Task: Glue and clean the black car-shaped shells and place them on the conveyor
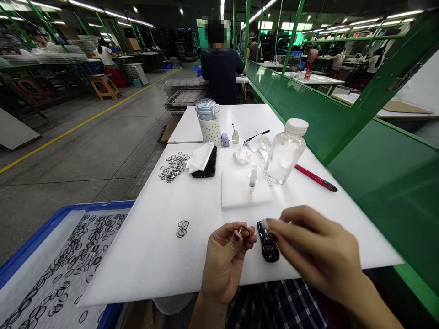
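Pinching a small dark ring (244,231) in your left hand (224,265), you are holding it up off the white foam tabletop (154,260), close to the glossy black part (268,244) beneath your half-open right hand (317,246), whose grip you cannot tell.

Colour rundown from our bench, folks: we've got a thin black ring (244,231) in the left hand (224,262) and a glossy black oblong piece (268,242) by the right hand (317,244), all against a white foam sheet (164,256). Our lap shows navy-and-white checked fabric (274,306). We also spot a white polka-dotted tumbler with a pale blue lid (210,132), a red pen with a black tip (315,177), a blue-rimmed plastic tray (103,205), a bright green steel frame (377,137), and a yellow line on the grey concrete floor (85,121).
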A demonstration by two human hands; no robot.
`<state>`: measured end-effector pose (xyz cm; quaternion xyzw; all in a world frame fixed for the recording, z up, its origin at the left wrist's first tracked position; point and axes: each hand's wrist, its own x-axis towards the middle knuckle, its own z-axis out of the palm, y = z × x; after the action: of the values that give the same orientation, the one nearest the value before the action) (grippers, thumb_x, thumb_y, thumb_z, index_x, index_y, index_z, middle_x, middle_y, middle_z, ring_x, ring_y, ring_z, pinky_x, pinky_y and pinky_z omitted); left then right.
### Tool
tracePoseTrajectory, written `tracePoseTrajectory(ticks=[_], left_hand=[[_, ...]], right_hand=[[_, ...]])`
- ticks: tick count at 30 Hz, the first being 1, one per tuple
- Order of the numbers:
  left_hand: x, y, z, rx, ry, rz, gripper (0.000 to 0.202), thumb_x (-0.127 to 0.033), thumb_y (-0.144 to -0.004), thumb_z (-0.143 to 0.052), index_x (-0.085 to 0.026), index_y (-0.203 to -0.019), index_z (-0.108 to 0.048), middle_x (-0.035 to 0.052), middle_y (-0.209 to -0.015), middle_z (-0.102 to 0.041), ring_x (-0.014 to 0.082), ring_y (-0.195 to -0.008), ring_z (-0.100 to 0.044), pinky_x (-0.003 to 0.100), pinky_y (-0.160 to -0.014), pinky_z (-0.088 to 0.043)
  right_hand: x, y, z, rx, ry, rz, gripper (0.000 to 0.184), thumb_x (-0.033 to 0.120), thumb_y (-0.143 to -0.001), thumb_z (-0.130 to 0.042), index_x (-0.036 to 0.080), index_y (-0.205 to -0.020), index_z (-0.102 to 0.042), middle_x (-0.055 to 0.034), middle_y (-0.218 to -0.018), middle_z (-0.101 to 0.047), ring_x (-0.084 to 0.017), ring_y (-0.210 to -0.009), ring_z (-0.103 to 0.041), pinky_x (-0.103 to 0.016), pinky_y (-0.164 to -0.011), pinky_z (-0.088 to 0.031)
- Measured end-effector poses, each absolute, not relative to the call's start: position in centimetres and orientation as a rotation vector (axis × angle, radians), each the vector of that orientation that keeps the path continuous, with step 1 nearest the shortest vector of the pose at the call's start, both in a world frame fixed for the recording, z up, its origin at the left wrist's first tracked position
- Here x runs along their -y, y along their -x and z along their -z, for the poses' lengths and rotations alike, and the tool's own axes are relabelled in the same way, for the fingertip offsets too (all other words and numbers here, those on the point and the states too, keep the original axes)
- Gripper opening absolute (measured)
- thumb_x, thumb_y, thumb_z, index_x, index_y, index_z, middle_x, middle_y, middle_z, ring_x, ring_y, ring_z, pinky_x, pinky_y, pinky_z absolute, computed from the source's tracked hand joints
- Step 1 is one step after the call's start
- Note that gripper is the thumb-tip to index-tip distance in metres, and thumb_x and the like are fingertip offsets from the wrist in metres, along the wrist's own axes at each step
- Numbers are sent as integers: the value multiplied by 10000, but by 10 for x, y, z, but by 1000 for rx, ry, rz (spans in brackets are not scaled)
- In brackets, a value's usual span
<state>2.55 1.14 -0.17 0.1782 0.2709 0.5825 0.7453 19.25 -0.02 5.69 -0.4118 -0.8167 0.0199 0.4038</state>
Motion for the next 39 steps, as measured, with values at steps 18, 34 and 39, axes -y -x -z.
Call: tracePoseTrajectory(ticks=[18,34,39], left_hand=[[-12,-26,-4,-626,-426,-1311,208,-193,-580,-906,-172,-737,-771,4,-680,-736,74,-642,-672,109,-648,-556],[-3,-26,-3,-1240,-1649,-1244,118,-181,-743,-770,-225,-852,-783,53,-816,-737,190,-749,-672,273,-721,-551],[0,-36,4,-1187,-2047,-1227,166,-150,-799,-702,-216,-940,-759,47,-822,-696,177,-757,-657,275,-710,-541]], right_hand=[[1,-157,-39,2016,966,-119,195,118,-914,-518,98,-1034,-671,-89,-849,-609,-117,-612,-526,-243,-524,-468],[19,-212,4,1535,1351,-417,153,162,-895,-600,206,-978,-721,-28,-836,-641,-126,-724,-614,-242,-595,-488],[19,-206,7,1562,1421,-498,159,205,-906,-587,220,-979,-727,-28,-844,-636,-129,-697,-595,-259,-609,-484]])
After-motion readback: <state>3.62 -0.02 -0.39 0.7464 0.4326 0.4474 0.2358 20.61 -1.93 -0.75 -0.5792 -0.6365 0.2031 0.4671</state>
